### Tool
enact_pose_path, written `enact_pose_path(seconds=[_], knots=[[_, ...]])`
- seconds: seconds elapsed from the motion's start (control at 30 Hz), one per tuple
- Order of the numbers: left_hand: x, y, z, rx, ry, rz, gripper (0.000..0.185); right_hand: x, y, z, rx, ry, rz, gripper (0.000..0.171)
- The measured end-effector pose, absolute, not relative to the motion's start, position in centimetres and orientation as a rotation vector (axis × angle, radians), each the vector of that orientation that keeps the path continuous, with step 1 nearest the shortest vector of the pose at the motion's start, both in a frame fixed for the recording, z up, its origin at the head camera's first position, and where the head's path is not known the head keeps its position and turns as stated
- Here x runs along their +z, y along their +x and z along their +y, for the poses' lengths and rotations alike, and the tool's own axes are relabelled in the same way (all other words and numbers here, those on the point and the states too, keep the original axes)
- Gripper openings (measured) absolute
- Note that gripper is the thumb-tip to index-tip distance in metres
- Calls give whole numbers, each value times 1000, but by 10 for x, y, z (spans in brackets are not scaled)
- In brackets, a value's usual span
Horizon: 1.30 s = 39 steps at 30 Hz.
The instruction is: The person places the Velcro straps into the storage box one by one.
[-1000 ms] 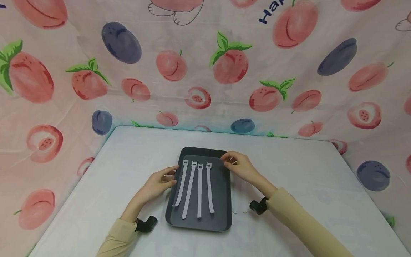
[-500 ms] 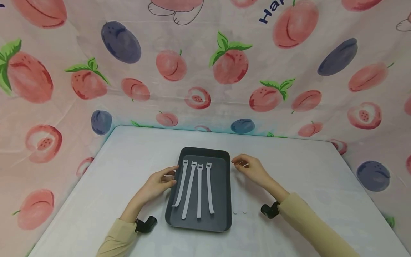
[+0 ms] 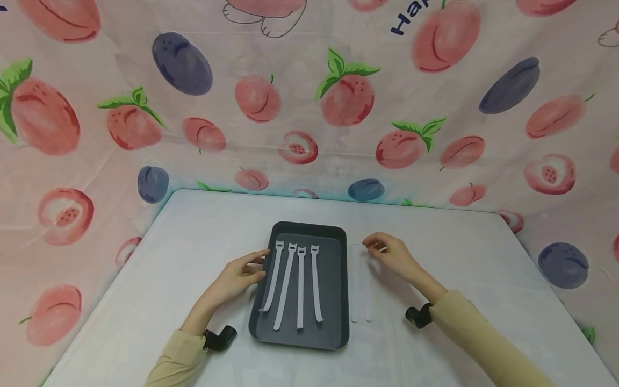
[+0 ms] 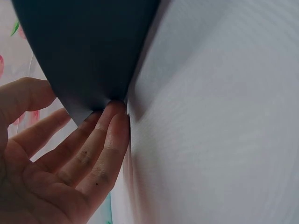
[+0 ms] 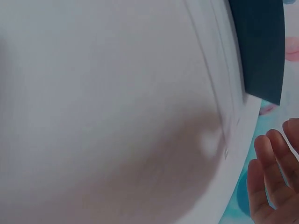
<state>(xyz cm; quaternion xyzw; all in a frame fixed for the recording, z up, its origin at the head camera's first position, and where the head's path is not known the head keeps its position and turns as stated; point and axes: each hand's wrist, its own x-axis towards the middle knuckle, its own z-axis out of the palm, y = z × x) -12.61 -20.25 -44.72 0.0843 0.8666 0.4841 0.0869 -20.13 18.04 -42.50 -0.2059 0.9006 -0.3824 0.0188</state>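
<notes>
Several white cable-tie straps (image 3: 301, 290) with slotted heads lie lengthwise in a dark grey tray (image 3: 333, 333). My left hand (image 3: 237, 277) touches the tray's left side; in the left wrist view its fingers (image 4: 88, 151) lie against the dark wall, low by the table. Two more white straps (image 3: 354, 290) lie side by side on the white table, just right of the tray. Near their far ends, my right hand (image 3: 394, 257) hovers with loosely bent fingers and nothing held. In the right wrist view that hand (image 5: 280, 186) is apart from tray and table.
The white table (image 3: 213, 215) runs back to a hanging cloth (image 3: 309, 107) printed with peaches and blue fruit. Black wrist cameras, one a small camera (image 3: 221, 338) on the left wrist, jut out beside both hands.
My right hand has come off the tray's far right corner and moved right, over the far ends of the two table straps. My left hand and the tray stay put.
</notes>
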Motion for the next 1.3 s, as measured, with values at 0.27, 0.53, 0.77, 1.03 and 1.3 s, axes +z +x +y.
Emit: enact_pose_path(seconds=[0.27, 0.53, 0.77, 1.03, 1.3], knots=[[-446, -126, -203, 1443, 264, 2583, 53, -425, -206, 186, -1152, -630, 2823, 19], [-446, -126, -204, 1440, 278, 2586, 53, -429, -215, 190, -1089, -583, 2847, 20], [-446, -126, -203, 1456, 261, 2579, 53, -434, -223, 191, -1076, -507, 2835, 21], [-446, -125, -203, 1447, 269, 2584, 53, -441, -230, 190, -1087, -432, 2831, 23], [-447, -125, -203, 1454, 266, 2572, 53, -444, -234, 186, -1104, -396, 2827, 23]])
